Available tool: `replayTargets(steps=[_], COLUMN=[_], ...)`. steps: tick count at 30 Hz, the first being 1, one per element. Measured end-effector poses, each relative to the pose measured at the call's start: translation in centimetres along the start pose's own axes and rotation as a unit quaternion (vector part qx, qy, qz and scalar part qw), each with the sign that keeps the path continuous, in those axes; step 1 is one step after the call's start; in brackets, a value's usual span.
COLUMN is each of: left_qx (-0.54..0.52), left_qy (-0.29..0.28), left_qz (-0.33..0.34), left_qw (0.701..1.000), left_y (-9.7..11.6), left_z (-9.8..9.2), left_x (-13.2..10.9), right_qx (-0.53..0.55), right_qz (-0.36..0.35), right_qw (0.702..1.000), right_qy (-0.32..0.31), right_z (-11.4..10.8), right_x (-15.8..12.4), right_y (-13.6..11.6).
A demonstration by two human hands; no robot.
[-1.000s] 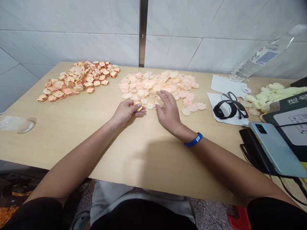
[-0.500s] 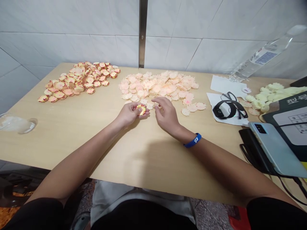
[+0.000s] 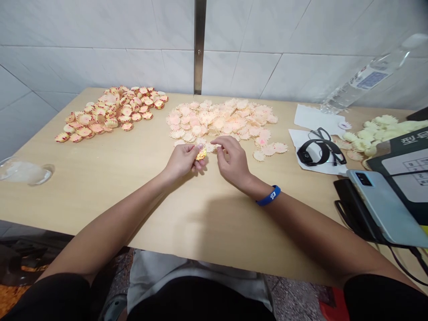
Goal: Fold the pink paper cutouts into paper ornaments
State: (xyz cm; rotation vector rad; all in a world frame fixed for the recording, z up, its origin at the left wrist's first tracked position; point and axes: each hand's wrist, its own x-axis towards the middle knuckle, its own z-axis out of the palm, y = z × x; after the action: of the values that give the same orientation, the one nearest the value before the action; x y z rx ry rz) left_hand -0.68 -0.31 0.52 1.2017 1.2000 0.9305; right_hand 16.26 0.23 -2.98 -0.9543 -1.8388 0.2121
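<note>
Between thumb and fingers of my left hand (image 3: pixel 183 161) is a small yellow, red-edged scalloped disc (image 3: pixel 201 154), shaped like a flower head. My right hand (image 3: pixel 235 161) hovers just to its right, thumb and forefinger curved and apart, holding nothing that I can see; its lower fingers are hidden. Right behind both hands spreads a pile of pale pink, spiky-edged flat discs (image 3: pixel 220 118). Farther left lies a heap of cupped yellowish discs with red edges (image 3: pixel 110 111), much like the one I hold.
A clear cup (image 3: pixel 26 171) lies at the left edge. On the right are a leaning water bottle (image 3: pixel 368 78), white paper (image 3: pixel 312 119), a black wristband (image 3: pixel 321 151) beside glasses, pale green discs (image 3: pixel 374 131), a dark box (image 3: pixel 408 156) and a phone (image 3: pixel 389 207) with a cable.
My left hand has turned the yellow disc, tilting it and shifting it slightly right, with its fingers curling in more. My right hand has hardly moved.
</note>
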Motion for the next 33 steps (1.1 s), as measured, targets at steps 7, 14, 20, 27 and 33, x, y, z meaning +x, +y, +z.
replayTargets(steps=[7,14,20,27,33], left_qx=[-0.052,-0.137,-0.116,-0.160,-0.270], left_qy=[0.003,-0.013,0.024,-0.057,-0.078], left_qz=[0.007,-0.029,-0.010,-0.009,-0.044], left_qw=[0.999,0.990,0.993,0.985,0.959], left_y=[0.04,-0.30,-0.13,-0.69,0.02], left_z=[0.04,-0.21,-0.38,-0.30,0.09], left_x=[0.29,0.26,0.12,0.28,-0.07], right_qx=[-0.014,0.014,0.054,0.058,0.075], right_qz=[0.003,-0.009,-0.025,-0.016,-0.023], right_qw=[1.000,1.000,0.997,0.996,0.996], right_qy=[-0.001,-0.001,-0.056,-0.064,-0.037], right_z=[-0.01,0.04,-0.09,0.55,0.51], right_x=[0.04,0.02,-0.05,-0.18,-0.18], right_y=[0.05,-0.06,-0.59,-0.41,-0.12])
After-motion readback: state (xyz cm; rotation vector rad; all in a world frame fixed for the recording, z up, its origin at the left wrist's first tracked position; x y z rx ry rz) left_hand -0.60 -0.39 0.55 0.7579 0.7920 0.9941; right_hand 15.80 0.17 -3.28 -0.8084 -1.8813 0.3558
